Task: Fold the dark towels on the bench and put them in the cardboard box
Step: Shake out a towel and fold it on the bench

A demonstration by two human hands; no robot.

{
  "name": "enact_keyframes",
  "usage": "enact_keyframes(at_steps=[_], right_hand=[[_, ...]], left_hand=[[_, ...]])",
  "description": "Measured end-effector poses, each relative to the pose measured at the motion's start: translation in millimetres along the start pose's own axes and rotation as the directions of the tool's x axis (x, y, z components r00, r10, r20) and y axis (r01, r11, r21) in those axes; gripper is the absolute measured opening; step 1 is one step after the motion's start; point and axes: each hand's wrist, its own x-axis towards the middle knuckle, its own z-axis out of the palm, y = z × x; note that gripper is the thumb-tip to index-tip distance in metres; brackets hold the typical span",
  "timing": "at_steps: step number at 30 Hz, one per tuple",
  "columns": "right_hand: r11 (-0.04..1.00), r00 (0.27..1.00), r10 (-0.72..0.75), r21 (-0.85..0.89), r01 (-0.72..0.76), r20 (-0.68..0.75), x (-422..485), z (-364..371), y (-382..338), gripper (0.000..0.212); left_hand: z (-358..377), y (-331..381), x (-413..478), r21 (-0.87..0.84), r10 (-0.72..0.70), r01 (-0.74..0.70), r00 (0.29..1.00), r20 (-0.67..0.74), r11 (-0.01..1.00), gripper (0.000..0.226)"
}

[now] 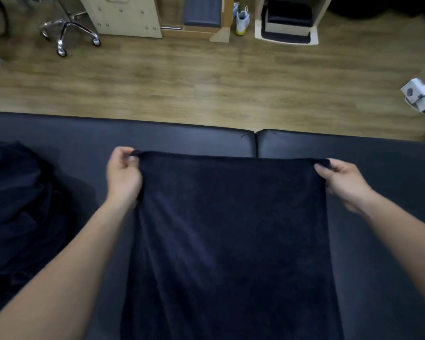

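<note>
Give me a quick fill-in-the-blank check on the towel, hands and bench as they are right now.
The left hand and right hand each pinch a far ____ of the dark towel. A heap of more dark cloth lies on the bench to the person's ____ side. Beyond the bench, the floor shows ____ planks.
Missing words: corner; left; wooden.

A single wide head camera looks forward and down. The bench point(353, 168) fills the near half, with the floor point(206, 82) beyond.
</note>
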Motion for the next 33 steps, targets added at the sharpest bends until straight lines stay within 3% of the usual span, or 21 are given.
enact_keyframes(at_steps=[2,6,11,16,19,22,25,29,31,33], right_hand=[[0.998,0.997,0.050,-0.033,-0.052,-0.064,14,15,20,0.014],[0.943,0.974,0.003,-0.323,-0.077,-0.224,23,16,32,0.015],[0.948,0.922,0.019,-0.286,-0.139,-0.387,17,4,31,0.018],[0.943,0.925,0.086,-0.268,-0.195,-0.370,16,-4,31,0.013],[0.950,0.918,0.061,-0.259,-0.173,-0.391,12,-5,28,0.013],[0.951,0.892,-0.082,-0.303,-0.063,-0.444,-2,1,30,0.022],[0.908,0.915,-0.215,-0.416,0.058,-0.342,-20,13,38,0.024],[0.789,0.917,-0.372,-0.569,0.232,-0.143,-18,27,35,0.026],[0.700,0.921,-0.386,-0.635,0.327,0.048,-11,31,26,0.049],[0.601,0.915,-0.307,-0.692,0.400,0.262,-2,31,18,0.064]], left_hand=[[23,-19,10,0.133,-0.064,0.056,0.997,0.053,0.990,0.028],[38,-27,15,0.227,-0.124,0.097,0.987,0.105,0.969,0.022],[45,-13,13,0.309,-0.057,-0.008,0.978,0.202,0.951,0.011],[57,-5,15,0.389,-0.056,-0.026,0.979,0.198,0.921,0.010],[46,6,-2,0.326,0.068,-0.098,0.993,0.101,0.940,0.009],[17,11,-36,0.132,0.220,-0.223,0.975,0.043,0.966,0.015],[-15,-17,-53,0.091,0.136,-0.137,0.991,0.010,0.986,0.033],[-32,-56,-41,0.149,-0.219,0.207,0.973,0.069,0.967,0.024],[-31,-55,-36,0.166,-0.272,0.247,0.951,0.145,0.955,0.028],[-28,-44,-34,0.134,-0.246,0.225,0.953,0.175,0.965,0.029]])
